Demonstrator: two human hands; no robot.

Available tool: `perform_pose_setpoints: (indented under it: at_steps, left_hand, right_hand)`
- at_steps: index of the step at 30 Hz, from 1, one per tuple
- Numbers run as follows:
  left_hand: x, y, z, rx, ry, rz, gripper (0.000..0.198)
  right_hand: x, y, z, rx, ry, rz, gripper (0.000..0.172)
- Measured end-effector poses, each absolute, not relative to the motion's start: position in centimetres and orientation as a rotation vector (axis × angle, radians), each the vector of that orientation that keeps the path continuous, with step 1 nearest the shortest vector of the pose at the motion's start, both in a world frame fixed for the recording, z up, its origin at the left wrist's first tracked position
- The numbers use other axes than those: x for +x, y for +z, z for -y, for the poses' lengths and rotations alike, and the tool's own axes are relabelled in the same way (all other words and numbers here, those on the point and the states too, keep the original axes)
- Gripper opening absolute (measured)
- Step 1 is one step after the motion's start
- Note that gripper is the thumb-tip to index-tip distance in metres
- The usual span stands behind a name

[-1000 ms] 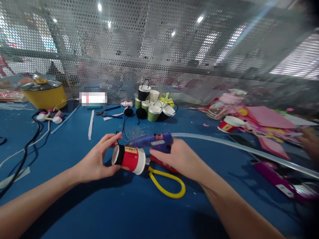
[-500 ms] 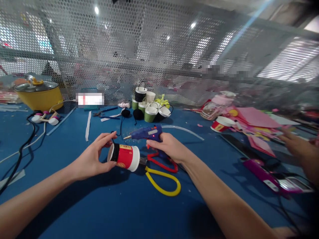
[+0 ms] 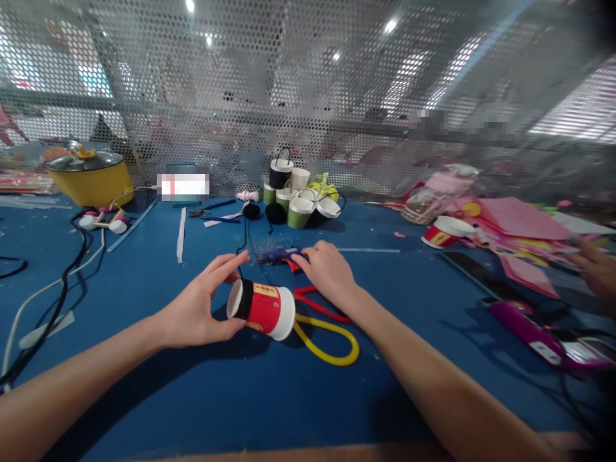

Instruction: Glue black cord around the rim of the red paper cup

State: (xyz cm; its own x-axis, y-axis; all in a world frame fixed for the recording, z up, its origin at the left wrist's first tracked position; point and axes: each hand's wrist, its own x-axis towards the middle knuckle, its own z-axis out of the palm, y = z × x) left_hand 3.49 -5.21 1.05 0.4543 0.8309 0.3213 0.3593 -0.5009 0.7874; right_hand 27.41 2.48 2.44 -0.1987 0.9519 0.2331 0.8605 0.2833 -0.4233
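My left hand (image 3: 205,308) grips a red and white paper cup (image 3: 272,308) lying sideways in the air, its mouth end wrapped in a black band. A black yarn strand (image 3: 242,244) runs from near my left fingers back to a small black yarn ball (image 3: 251,210). My right hand (image 3: 330,273) is closed around a blue hot glue gun (image 3: 282,255) with a red trigger, low at the table; its grip is hidden. Beneath my right wrist and behind the cup lie scissors with one red and one yellow handle (image 3: 353,350), blades hidden.
Several little buckets (image 3: 301,213) stand at the back. At left are a yellow pot (image 3: 91,183), cables and pliers (image 3: 212,210). On the right are another red cup (image 3: 445,232), pink sheets (image 3: 520,218), a purple device (image 3: 527,333) and another person's hand (image 3: 594,266).
My right hand has lowered the glue gun away from the cup to the tabletop, its nozzle now farther back. My left hand still holds the cup. The view has shifted slightly.
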Motion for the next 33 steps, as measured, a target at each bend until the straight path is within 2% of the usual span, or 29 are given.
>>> perform_pose_setpoints:
  at_steps: [2, 6, 12, 19, 33]
  left_hand:
    - [3.6, 1.0, 5.3, 2.096, 0.933, -0.975, 0.080]
    - [3.8, 0.7, 5.4, 2.088, 0.912, -0.954, 0.084]
    - [3.8, 0.4, 5.5, 1.999, 0.954, -0.889, 0.089]
    - [4.0, 0.0, 5.2, 1.728, 0.991, -0.794, 0.090]
    - [4.0, 0.4, 5.8, 1.942, 0.992, -0.763, 0.084]
  right_hand:
    - [26.3, 3.9, -1.1, -1.499, 0.322, 2.195, 0.021]
    - [23.2, 5.8, 1.5, -1.022, 0.872, 2.350, 0.027]
    - [21.5, 5.7, 2.2, -1.036, 1.309, 2.026, 0.015]
    - [23.2, 5.8, 2.3, -1.083, 1.139, 1.903, 0.023]
    - [22.8, 4.6, 2.2, -1.096, 1.129, 2.027, 0.024]
